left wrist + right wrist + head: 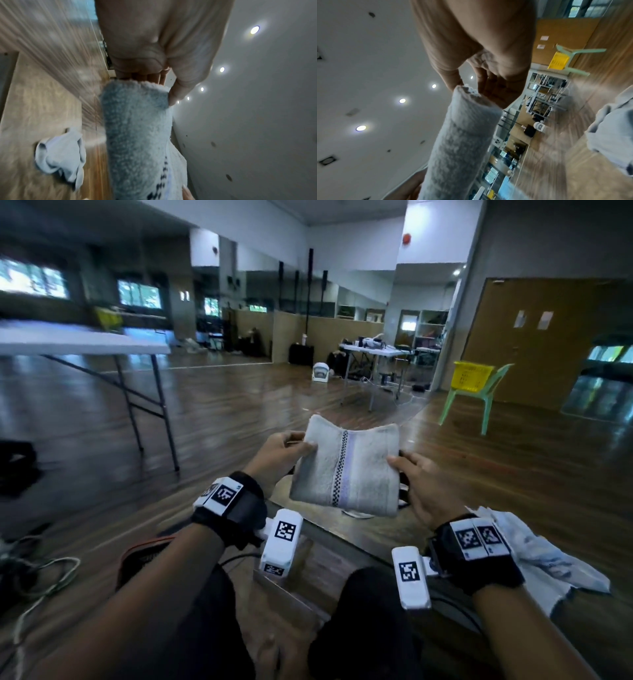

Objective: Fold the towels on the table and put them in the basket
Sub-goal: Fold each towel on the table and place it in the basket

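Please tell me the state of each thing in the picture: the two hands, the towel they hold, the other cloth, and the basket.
Folded towel: folded, held in the air.
Left hand: grip pinches the towel's left edge.
Right hand: grip pinches the towel's right edge.
Crumpled cloth: unfolded, lying beside the right wrist.
Yellow basket: upright on a green chair, far away.

Both arms reach forward — left hand and right hand raised at matching height, each thumb on top, fingers curled beneath, pinching the folded towel's 2 sides.
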Demonstrator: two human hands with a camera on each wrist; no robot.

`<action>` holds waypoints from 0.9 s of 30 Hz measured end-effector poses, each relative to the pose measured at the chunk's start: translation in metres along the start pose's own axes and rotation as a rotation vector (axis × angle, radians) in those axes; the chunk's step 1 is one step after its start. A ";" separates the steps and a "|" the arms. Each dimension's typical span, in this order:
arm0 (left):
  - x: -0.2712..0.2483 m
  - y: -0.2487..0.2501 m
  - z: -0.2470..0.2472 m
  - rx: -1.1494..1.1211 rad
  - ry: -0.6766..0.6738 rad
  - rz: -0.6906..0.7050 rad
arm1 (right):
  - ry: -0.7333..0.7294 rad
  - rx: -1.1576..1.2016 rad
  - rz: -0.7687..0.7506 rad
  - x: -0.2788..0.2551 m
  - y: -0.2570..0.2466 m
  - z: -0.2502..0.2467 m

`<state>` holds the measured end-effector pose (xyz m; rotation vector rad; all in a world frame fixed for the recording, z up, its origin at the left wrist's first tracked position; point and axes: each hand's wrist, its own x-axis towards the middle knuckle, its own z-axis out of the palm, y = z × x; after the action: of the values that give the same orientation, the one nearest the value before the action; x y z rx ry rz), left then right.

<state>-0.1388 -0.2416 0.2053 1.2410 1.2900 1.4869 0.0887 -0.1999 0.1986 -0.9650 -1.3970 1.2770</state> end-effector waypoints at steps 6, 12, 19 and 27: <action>-0.016 -0.002 -0.060 -0.012 0.174 -0.024 | -0.244 0.031 0.023 0.031 0.000 0.061; -0.044 -0.027 -0.120 -0.005 0.425 -0.089 | -0.448 0.033 0.102 0.048 0.030 0.140; -0.081 -0.089 -0.185 -0.080 0.675 -0.209 | -0.627 -0.016 0.224 0.047 0.091 0.231; -0.124 -0.247 -0.199 -0.188 0.755 -0.617 | -0.655 -0.353 0.499 0.027 0.249 0.267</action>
<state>-0.3164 -0.3608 -0.0595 0.0815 1.7428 1.5865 -0.1916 -0.1988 -0.0373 -1.2479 -2.0122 1.8688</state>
